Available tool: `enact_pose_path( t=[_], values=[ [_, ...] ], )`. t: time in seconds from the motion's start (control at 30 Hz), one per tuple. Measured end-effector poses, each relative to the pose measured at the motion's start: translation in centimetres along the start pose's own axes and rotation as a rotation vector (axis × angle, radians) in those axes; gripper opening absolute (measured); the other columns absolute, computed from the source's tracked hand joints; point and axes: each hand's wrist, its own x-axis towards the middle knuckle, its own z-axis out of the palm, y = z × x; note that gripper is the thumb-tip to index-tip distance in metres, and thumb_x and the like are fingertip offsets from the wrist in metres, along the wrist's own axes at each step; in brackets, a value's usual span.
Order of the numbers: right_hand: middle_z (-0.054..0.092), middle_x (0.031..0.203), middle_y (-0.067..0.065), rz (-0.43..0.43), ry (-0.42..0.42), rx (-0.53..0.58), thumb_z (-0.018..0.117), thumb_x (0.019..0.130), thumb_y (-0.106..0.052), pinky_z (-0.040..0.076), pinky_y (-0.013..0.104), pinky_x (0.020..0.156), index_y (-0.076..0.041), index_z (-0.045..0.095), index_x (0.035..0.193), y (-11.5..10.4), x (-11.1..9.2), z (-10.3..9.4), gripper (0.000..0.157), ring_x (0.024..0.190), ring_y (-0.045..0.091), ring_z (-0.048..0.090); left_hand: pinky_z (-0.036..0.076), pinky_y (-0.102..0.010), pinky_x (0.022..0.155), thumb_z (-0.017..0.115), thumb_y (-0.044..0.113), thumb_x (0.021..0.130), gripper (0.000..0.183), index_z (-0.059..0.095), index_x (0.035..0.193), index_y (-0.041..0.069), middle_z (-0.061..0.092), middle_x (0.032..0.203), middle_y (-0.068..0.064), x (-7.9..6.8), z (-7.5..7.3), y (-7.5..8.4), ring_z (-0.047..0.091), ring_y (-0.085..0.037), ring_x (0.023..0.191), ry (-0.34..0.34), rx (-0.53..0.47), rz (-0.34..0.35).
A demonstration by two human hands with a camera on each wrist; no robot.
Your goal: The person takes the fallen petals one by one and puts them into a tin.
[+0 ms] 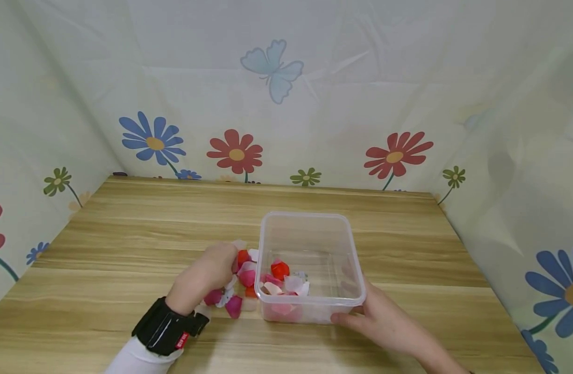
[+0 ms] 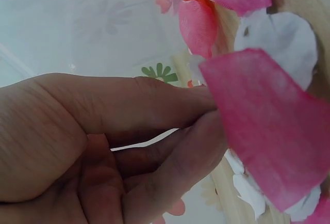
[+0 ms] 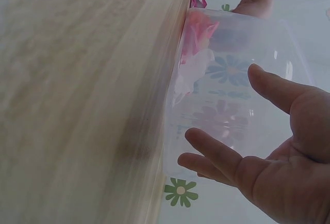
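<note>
Pinching a petal (image 2: 263, 126) in the frame's lower left-centre, the left hand (image 1: 212, 267) works near the tub (image 1: 314, 301) at lower centre, which the right hand (image 1: 377, 318) touches with loose, unclenched fingers, so a bump could well skid it into the pile (image 1: 246, 277).

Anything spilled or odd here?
Possibly the loose petals: scattered on the table left of the clear box, while others lie inside. May be intentional, since the left hand pinches a pink petal. Box stands upright.
</note>
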Motion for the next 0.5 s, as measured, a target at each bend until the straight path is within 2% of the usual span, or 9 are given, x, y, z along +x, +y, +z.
enact_pose_path(
  t=[0.17,0.27,0.5],
  values=[
    [0.057,0.125,0.012,-0.009,0.006,-0.005,0.079,0.084,-0.01,0.049,0.028,0.086,-0.009,0.035,0.143,0.1,0.0,0.0,0.073,0.108,0.021,0.061,0.043,-0.024,0.051,0.068,-0.01,0.081,0.016,0.062,0.084,0.004,0.053,0.074,-0.004,-0.1,-0.5,-0.1,0.053,-0.019,0.064,0.007,0.023,0.008],
    [0.057,0.125,0.012,-0.011,0.005,-0.003,0.079,0.084,-0.01,0.05,0.028,0.086,-0.009,0.035,0.143,0.1,0.0,0.0,0.074,0.108,0.021,0.061,0.042,-0.023,0.051,0.067,-0.008,0.082,0.013,0.063,0.082,0.005,0.053,0.073,-0.002,0.0,-0.8,-0.2,0.052,-0.018,0.064,0.028,0.055,0.036],
    [0.057,0.125,0.012,-0.002,0.001,0.001,0.079,0.084,-0.01,0.05,0.028,0.086,-0.01,0.035,0.143,0.1,0.0,0.0,0.074,0.108,0.021,0.061,0.043,-0.023,0.057,0.066,-0.003,0.086,0.01,0.068,0.088,0.006,0.055,0.077,0.0,0.1,-1.4,-0.3,0.053,-0.017,0.068,0.096,0.013,0.085]
  ],
)
